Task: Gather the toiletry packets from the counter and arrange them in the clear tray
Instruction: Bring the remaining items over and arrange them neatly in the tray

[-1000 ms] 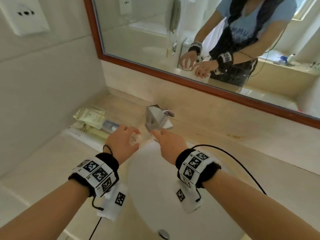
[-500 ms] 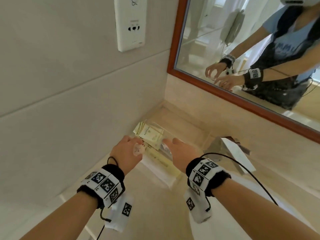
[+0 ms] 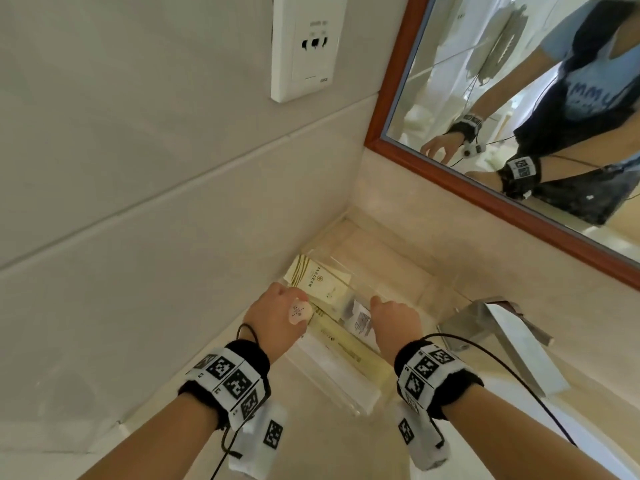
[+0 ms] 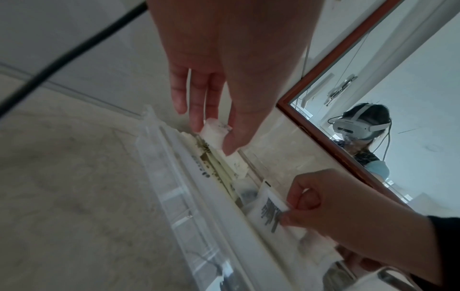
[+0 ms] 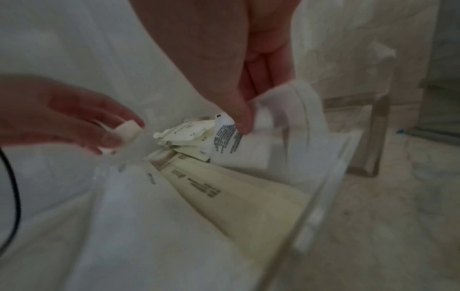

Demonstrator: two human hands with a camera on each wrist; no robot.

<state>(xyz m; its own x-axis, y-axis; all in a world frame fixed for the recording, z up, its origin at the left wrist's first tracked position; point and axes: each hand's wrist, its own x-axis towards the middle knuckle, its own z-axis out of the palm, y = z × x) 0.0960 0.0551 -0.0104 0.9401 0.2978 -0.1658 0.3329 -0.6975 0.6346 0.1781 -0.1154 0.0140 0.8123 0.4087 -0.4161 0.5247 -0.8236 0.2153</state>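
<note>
A clear tray (image 3: 349, 393) sits in the counter's corner against the tiled wall, with several cream packets (image 3: 325, 282) lying in it. Just above its left side, my left hand (image 3: 277, 315) pinches a small round white packet (image 3: 299, 311); the left wrist view shows my left hand (image 4: 214, 137) holding that small packet (image 4: 215, 132) between thumb and fingers. My right hand (image 3: 393, 318) is over the tray's middle and pinches a white packet with printed text (image 3: 362, 320). The right wrist view shows my right hand (image 5: 251, 110) gripping the printed packet (image 5: 231, 141) above long cream packets (image 5: 239, 198).
A chrome faucet (image 3: 502, 327) stands just right of the tray, with the white basin (image 3: 595, 431) below it. A wood-framed mirror (image 3: 398, 98) runs along the back wall. A wall socket (image 3: 308, 46) is mounted above the tray. The left wall is close.
My view has swung left from the faucet to the corner tray. Both hands moved from above the basin to over the tray, each carrying its packet, and now sit slightly lower over it.
</note>
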